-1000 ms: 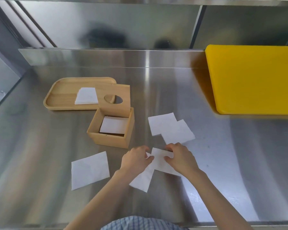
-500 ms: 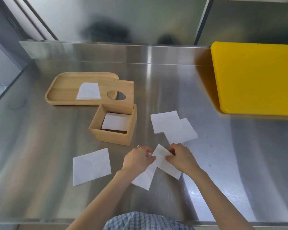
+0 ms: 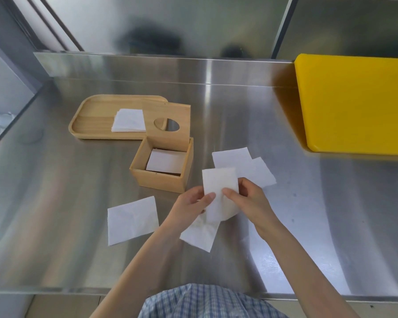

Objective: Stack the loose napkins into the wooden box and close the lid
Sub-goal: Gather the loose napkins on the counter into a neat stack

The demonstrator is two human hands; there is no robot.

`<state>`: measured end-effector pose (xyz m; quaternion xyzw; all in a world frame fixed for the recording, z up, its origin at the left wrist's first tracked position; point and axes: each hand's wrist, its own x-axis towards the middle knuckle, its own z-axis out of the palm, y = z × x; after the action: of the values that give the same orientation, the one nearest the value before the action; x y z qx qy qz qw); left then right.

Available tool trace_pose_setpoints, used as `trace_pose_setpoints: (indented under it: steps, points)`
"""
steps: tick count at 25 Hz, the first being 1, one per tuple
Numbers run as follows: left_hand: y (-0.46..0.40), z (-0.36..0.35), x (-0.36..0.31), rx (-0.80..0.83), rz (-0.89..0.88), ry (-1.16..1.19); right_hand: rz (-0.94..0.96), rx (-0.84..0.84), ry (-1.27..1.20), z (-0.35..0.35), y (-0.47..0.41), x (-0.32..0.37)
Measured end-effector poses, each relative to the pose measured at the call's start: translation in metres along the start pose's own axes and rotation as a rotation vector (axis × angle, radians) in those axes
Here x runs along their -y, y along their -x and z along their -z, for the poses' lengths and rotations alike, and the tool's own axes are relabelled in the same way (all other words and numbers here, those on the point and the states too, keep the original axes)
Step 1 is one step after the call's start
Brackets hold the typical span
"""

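Note:
A white napkin (image 3: pixel 218 182) is held upright above the steel counter, pinched by my left hand (image 3: pixel 191 204) and my right hand (image 3: pixel 248 198). Under my hands lies another napkin (image 3: pixel 199 234). Left of it a loose napkin (image 3: pixel 132 219) lies flat, and two overlapping napkins (image 3: pixel 251 167) lie just beyond my right hand. The wooden box (image 3: pixel 162 171) stands open left of the held napkin, with a napkin stack (image 3: pixel 166 160) inside. Its lid (image 3: pixel 168 126), with an oval hole, stands up at the box's back.
A wooden tray (image 3: pixel 92 118) behind the box holds a folded napkin pile (image 3: pixel 129 120). A large yellow cutting board (image 3: pixel 354 102) lies at the right rear. A steel backsplash (image 3: pixel 193 65) bounds the counter's far side, and the counter's front edge is near my body.
Both hands have lifted one napkin off the counter and raised it upright, nearer the box. The napkin beneath it stays on the counter.

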<state>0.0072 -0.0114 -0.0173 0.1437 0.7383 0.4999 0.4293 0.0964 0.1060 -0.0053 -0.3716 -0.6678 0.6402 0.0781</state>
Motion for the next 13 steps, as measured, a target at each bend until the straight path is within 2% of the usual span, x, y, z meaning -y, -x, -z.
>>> trace_pose_setpoints:
  steps: [6,9,13]
  points:
    - [0.011,0.007,0.012,-0.112,0.017,0.104,-0.009,0.076,0.071,-0.012,0.003,-0.011]
    - [0.013,0.018,0.022,-0.153,0.066,0.15,0.017,0.035,0.137,-0.01,0.0,-0.014]
    - [0.018,0.029,0.032,-0.207,0.079,0.197,0.029,-0.022,0.501,-0.01,-0.011,-0.027]
